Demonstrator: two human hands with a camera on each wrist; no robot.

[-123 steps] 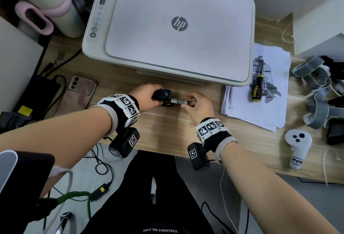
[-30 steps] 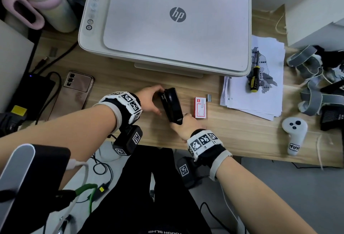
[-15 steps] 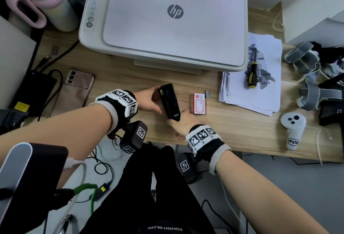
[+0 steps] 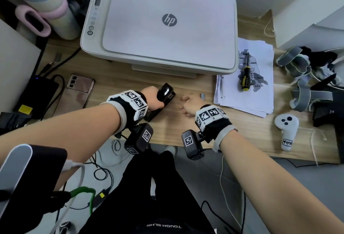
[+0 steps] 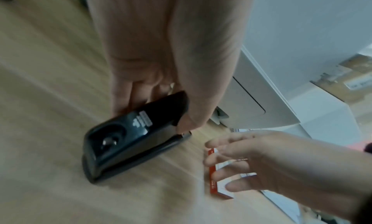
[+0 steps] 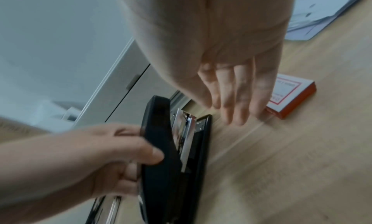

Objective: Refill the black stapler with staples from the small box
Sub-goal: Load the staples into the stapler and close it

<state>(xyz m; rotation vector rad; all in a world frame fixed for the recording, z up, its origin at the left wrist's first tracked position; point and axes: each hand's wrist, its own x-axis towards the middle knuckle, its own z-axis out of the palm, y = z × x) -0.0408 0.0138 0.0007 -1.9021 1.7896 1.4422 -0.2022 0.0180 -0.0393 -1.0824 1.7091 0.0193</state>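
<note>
The black stapler [image 4: 165, 94] lies tilted on its side on the wooden desk [image 4: 186, 125], just in front of the printer. My left hand [image 4: 155, 99] grips it, thumb on one face and fingers behind. In the right wrist view the stapler [image 6: 175, 155] gapes slightly and its shiny metal magazine [image 6: 185, 132] shows. My right hand [image 4: 188, 103] is to the right of it, fingers straight and holding nothing. In the left wrist view my right hand [image 5: 241, 160] reaches over the small red and white staple box [image 5: 219, 186], which lies flat. The head view hides the box under that hand.
A white printer [image 4: 163, 21] fills the back of the desk. A paper stack [image 4: 247, 94] with a yellow-handled screwdriver [image 4: 245, 77] lies to the right, a small loose staple strip [image 4: 202, 96] beside it. A phone [image 4: 80, 92] lies left, a white controller [image 4: 286, 127] far right.
My right hand has let go of the stapler's near end and moved right, over the staple box. My left hand keeps the stapler and has swung its far end toward the right.
</note>
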